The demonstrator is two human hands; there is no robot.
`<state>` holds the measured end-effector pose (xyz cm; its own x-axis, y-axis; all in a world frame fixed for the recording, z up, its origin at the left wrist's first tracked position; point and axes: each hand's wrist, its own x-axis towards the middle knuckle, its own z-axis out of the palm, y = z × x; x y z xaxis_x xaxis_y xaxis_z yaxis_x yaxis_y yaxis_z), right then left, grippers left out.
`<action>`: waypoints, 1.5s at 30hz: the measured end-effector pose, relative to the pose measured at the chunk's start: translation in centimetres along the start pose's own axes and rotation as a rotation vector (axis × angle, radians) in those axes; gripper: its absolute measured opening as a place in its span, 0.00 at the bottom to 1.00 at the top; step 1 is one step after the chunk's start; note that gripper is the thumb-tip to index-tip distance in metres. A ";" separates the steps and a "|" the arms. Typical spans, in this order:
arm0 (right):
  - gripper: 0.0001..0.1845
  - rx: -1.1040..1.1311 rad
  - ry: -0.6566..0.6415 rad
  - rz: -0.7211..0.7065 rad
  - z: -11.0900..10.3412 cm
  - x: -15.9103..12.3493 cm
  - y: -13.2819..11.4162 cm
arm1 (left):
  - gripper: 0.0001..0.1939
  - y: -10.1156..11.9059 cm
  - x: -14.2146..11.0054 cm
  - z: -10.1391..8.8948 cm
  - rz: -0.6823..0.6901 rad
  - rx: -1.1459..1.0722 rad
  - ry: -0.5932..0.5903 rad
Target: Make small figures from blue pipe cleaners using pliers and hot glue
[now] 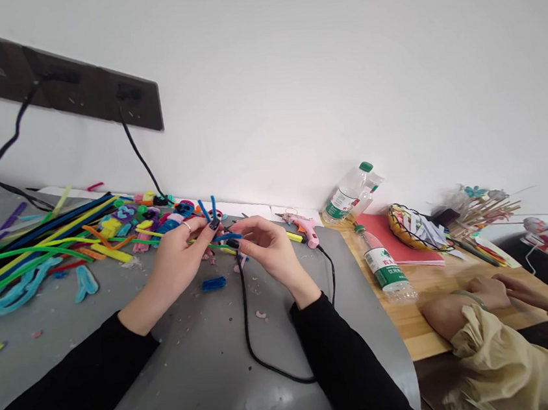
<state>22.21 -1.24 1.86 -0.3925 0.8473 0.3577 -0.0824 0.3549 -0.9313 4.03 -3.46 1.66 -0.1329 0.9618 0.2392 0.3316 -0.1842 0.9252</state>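
On wood tbl (pixel 436 277): basket (pixel 396 228) w/ paper bits (pixel 423 228); L hand (pixel 186 248), R hand (pixel 267 248) pinching blue stems (pixel 214 209).

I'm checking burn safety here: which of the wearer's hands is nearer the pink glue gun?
The right hand: the pink glue gun lies just to its right. The left hand is farther away, beyond the right.

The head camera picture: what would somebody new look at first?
Probably the bright fuzzy stems, heaped on the left of the gray table. Next, near the middle, the left hand and right hand, pinching small blue pieces in their fingers. Then the pink glue gun, right of the hands near the wall.
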 end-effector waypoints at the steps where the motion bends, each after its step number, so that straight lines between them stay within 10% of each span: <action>1: 0.08 -0.009 0.001 -0.008 0.0 0.0 0.0 | 0.20 0.0 0.0 0.1 0.010 0.005 -0.029; 21: 0.15 0.008 0.106 0.054 0.0 0.2 0.4 | 0.16 -0.1 -0.6 1.0 0.206 0.130 -0.314; 31: 0.21 0.050 0.139 0.079 0.1 0.2 0.4 | 0.22 0.4 -1.2 1.3 -0.087 -0.245 -0.382; 45: 0.17 0.150 0.218 0.061 0.3 0.2 0.7 | 0.16 -0.8 -0.9 1.7 0.247 0.146 -0.324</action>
<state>21.79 -0.92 1.27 -0.1955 0.9361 0.2923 -0.2056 0.2523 -0.9456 5.51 -3.84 0.22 0.2591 0.9106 0.3221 0.4486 -0.4088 0.7948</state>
